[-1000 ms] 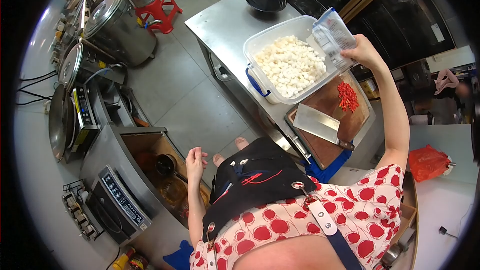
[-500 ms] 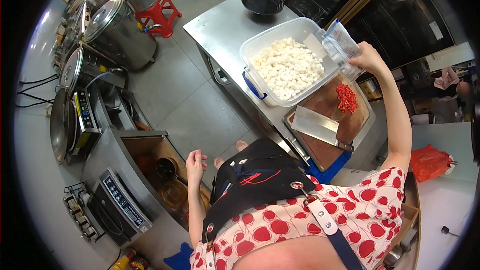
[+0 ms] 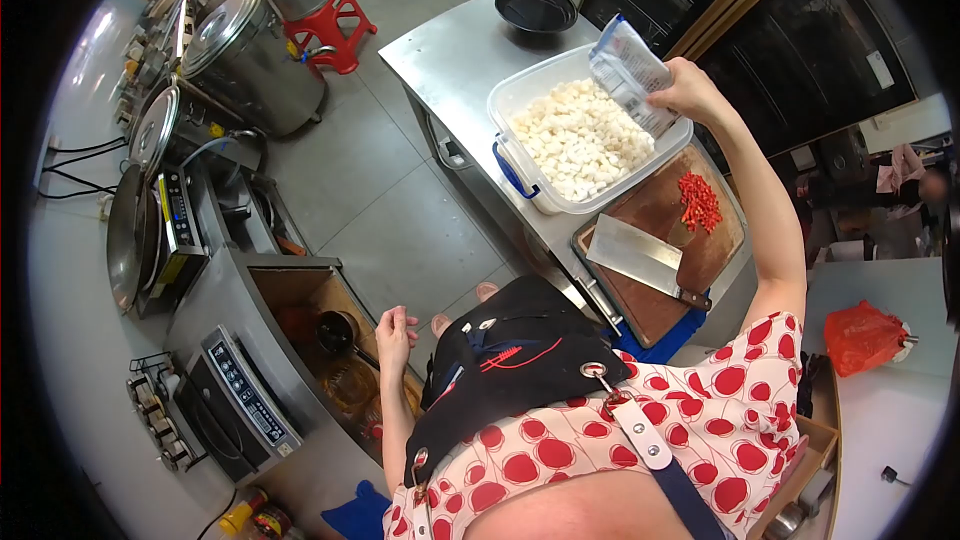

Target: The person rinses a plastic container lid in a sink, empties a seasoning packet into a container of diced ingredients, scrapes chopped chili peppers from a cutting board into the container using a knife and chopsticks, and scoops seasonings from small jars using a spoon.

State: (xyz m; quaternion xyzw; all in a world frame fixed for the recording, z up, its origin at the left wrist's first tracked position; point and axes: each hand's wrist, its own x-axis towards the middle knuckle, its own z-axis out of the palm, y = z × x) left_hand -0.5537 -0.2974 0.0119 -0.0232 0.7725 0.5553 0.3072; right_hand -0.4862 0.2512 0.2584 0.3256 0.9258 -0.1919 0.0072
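From my end of the feed, I have the right hand [image 3: 688, 92] gripping a printed plastic pouch [image 3: 632, 70] by its near side, fingers closed on the film. The pouch slants over the far right part of a clear plastic tub [image 3: 545, 73], its lower end close above the white diced pieces [image 3: 575, 140]. The step in hand, as I judge it, is holding the pouch over the tub; that calls for a firm pinch on slack film and its lower end inside the rim. I cannot tell whether anything is coming out of it.

My left hand [image 3: 395, 330] is released, fingers loosely curled around nothing, well apart from the steel worktable [image 3: 440, 50]. Below and beside it, an open compartment holds a dark ladle-like utensil [image 3: 335, 332].

The tub sits across the middle of the worktable, its blue clip [image 3: 515, 172] at the long left edge. White pieces cover most of its floor, heaped towards the near side. By the far edge stands a black bowl [image 3: 537, 8]; I can make out nothing in it. At the near end, a brown cutting board [image 3: 640, 305] carries chopped red chillies [image 3: 699, 202] on its right part and a cleaver [image 3: 635, 253] lying flat, handle towards the near right edge.
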